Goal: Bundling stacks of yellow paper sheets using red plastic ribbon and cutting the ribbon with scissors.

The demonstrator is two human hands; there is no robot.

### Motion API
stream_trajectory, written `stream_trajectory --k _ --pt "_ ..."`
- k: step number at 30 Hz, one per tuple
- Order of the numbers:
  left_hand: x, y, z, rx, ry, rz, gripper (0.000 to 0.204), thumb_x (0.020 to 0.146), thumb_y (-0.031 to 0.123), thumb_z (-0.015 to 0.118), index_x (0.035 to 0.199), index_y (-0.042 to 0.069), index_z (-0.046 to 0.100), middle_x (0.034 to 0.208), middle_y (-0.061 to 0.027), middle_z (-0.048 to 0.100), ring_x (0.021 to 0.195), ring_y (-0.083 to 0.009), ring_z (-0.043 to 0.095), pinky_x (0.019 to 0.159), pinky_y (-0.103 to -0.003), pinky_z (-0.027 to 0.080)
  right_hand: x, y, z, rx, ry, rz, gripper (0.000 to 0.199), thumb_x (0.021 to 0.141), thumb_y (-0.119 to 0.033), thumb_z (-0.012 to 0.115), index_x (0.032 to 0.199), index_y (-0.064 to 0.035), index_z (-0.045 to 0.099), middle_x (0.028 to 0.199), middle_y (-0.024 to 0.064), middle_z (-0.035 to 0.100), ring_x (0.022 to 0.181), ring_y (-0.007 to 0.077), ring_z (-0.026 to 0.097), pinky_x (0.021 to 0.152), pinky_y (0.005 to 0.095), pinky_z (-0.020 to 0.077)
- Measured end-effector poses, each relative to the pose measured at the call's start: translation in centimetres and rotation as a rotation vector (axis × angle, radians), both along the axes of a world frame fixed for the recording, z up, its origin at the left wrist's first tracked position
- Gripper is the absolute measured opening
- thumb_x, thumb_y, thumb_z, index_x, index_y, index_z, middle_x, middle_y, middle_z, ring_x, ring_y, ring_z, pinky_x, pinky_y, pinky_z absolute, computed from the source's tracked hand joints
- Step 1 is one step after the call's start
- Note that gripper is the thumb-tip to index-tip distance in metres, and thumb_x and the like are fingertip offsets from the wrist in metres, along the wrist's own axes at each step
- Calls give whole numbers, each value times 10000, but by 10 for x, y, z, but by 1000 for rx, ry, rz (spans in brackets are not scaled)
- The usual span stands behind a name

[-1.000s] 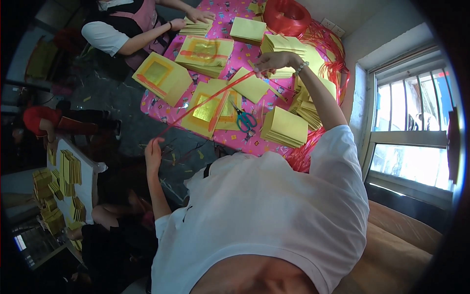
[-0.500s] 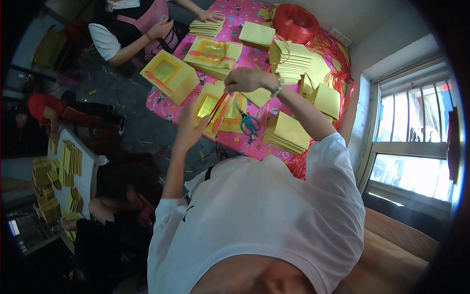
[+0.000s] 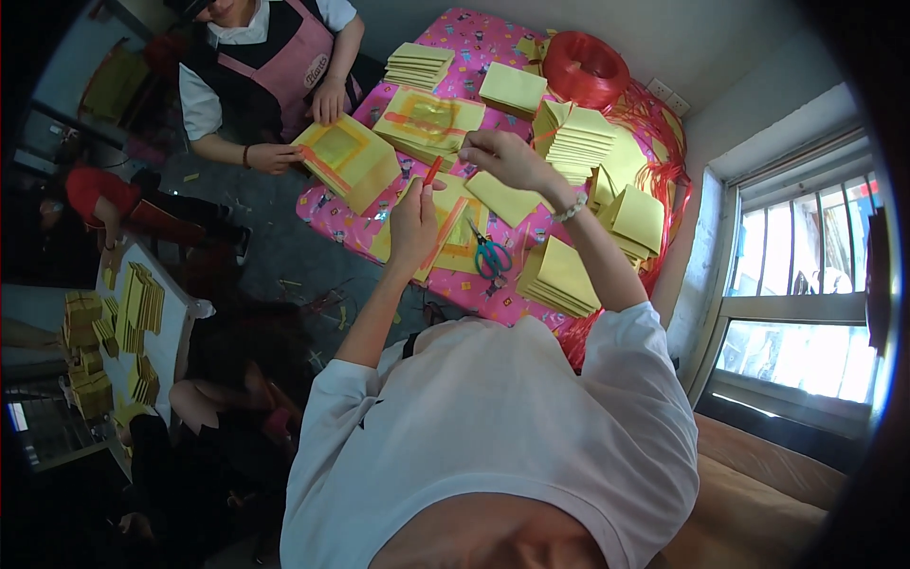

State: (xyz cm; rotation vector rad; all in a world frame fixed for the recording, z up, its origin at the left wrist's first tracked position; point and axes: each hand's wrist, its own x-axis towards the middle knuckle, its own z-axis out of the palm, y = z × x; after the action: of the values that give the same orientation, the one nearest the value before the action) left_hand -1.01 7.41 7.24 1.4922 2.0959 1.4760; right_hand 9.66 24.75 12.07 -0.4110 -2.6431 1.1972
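My left hand (image 3: 413, 228) is closed over the near side of the pink-covered table, and a short length of red ribbon (image 3: 433, 172) sticks up from between its thumb and fingers. Up and to the right, my right hand (image 3: 504, 159) has its fingers curled in; whether anything thin is pinched there I cannot make out. Beneath the hands lie yellow paper sheets (image 3: 461, 248) with gold squares and orange print, partly hidden by my left hand. Teal-handled scissors (image 3: 492, 258) rest on their right edge. A folded yellow paper (image 3: 505, 197) lies below my right hand.
A roll of red plastic ribbon (image 3: 586, 71) stands at the back, its loose strands (image 3: 664, 161) trailing down the right side. Yellow paper stacks (image 3: 561, 275) surround the work spot. Across the table, a co-worker's hands (image 3: 275, 158) touch a printed stack (image 3: 365, 180). A window (image 3: 796, 351) is at right.
My hands have drawn apart; the long red strand stretched between them now shows only as a short piece at my left hand. The co-worker's hands have moved onto the printed stack.
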Motion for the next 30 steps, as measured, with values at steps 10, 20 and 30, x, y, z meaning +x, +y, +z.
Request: stream_trajectory --k 10,20,30 --pt "9 19 -11 232 -615 -4 269 963 220 375 941 6 536 821 -11 537 671 -57 465 592 -223 391 -31 -78 -47 -409 446 -322 244 873 -210 556 970 0 635 1014 138 588 918 188 562 826 293 439" --pt "-29 -3 46 415 -749 53 317 954 310 391 836 44 516 739 -42 555 668 -105 526 599 -243 445 -30 -130 -55 -547 362 -10 322 970 -266 347 1041 5 505 944 82 559 939 161 511 822 297 429" --pt "-195 -189 30 917 -1381 55 245 916 143 356 684 95 422 539 26 317 406 -86 270 419 -232 249 20 -60 -58 -696 -377 393 375 926 -401 433 869 -46 541 751 -21 486 655 60 451 575 223 425"
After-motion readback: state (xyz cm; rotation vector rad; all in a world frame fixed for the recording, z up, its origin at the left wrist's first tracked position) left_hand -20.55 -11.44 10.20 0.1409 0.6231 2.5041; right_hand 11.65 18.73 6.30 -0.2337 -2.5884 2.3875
